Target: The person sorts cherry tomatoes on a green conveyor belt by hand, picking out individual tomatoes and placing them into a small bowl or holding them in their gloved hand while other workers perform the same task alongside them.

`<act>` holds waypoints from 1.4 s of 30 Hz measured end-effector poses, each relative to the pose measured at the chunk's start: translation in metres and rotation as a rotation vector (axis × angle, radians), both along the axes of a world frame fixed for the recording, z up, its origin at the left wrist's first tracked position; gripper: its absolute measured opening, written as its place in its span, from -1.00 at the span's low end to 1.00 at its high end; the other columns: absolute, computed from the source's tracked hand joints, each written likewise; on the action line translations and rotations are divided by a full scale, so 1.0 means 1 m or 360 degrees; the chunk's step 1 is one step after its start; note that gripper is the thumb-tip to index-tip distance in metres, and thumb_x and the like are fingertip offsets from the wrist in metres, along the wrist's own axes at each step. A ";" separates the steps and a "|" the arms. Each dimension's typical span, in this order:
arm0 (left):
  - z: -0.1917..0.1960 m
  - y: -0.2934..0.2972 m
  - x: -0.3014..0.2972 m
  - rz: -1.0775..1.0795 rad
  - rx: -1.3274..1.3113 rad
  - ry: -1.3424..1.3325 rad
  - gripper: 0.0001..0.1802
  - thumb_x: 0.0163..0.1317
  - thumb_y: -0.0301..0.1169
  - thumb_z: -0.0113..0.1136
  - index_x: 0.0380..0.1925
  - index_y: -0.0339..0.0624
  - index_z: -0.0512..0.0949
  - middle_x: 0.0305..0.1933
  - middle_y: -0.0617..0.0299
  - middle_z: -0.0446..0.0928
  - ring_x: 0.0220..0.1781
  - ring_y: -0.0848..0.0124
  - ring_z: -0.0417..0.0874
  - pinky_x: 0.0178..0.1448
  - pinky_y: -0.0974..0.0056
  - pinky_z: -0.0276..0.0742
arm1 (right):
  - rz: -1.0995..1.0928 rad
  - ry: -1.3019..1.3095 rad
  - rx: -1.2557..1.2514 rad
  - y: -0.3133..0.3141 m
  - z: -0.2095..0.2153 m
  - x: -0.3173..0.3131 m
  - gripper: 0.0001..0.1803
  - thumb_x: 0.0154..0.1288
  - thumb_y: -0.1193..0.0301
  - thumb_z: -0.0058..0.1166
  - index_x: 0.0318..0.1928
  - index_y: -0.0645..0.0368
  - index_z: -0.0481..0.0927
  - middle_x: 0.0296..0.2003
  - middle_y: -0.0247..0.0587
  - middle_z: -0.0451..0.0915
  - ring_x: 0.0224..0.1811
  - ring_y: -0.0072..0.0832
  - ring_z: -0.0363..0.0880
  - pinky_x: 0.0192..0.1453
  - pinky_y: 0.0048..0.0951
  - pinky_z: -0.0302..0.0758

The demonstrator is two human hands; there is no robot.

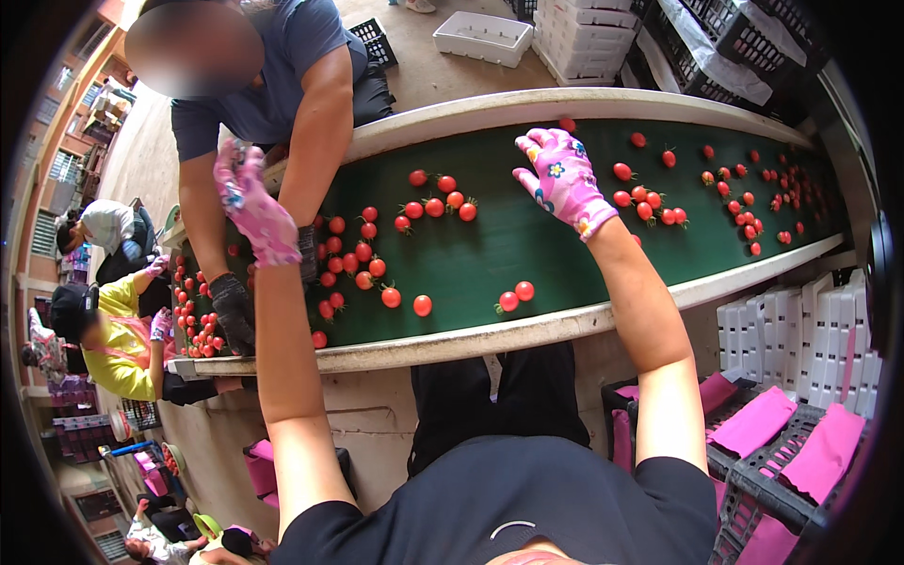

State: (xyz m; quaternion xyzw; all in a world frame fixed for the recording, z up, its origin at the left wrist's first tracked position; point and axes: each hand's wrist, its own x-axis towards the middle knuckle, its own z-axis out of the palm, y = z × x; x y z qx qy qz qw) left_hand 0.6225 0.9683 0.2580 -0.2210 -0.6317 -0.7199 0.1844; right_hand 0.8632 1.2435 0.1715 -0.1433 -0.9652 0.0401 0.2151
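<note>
Both my hands wear pink gloves with a flower pattern. My left hand (259,212) is raised over the left part of the green conveyor belt (471,259), in front of a co-worker's arms. Its fingers point up and look apart, with nothing visible in them. Over the belt's middle hovers my right hand (565,179), thumb apart from the fingers, open and holding nothing I can see. A small red tomato (567,124) lies just beyond its fingertips. Several cherry tomatoes (434,207) lie between my hands, some with green stems. More tomatoes (749,218) are spread to the right.
Across the belt, a co-worker's dark-gloved hand (232,311) reaches onto its left end. White rails (527,330) edge the belt. Black crates with pink liners (753,421) and white trays (791,330) stand at my right. A white bin (483,40) sits on the far floor.
</note>
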 end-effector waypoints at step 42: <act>-0.081 0.144 0.189 -0.1031 -0.1488 0.0475 -0.40 0.17 -0.46 0.25 0.26 -0.02 0.40 0.33 0.10 0.37 0.37 0.07 0.34 0.42 0.14 0.29 | -0.0470 -0.0071 -0.0716 0.092 -0.010 0.088 -0.57 0.21 0.42 0.16 0.12 0.10 0.51 0.00 -0.01 0.54 0.07 -0.13 0.57 0.19 -0.22 0.49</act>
